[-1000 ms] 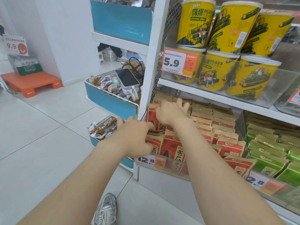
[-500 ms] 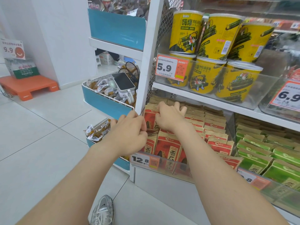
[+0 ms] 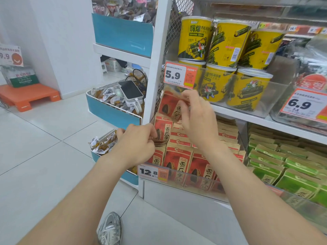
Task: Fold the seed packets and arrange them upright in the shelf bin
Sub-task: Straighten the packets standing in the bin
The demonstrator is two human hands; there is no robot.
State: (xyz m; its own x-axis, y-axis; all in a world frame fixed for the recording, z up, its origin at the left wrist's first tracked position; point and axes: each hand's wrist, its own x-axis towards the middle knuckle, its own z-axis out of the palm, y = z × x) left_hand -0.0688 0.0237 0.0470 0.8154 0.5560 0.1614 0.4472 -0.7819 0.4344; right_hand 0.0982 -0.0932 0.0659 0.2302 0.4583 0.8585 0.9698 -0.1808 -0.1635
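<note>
right hand (image 3: 196, 117) pinching one red seed packet (image 3: 168, 106) by its top flap, up above the shelf bin (image 3: 191, 182) | left hand (image 3: 138, 142) gripping tops of the front-left packets (image 3: 159, 156) | looks light and crinkly, seeds probably shift inside, so grab the flat top edge

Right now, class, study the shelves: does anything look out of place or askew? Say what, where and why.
A white phone-like device with cables lies on the wrapped snacks in the blue bin left of the shelves; it is unlike the goods. One red seed packet, held by the right hand, hangs tilted above the shelf bin.
</note>
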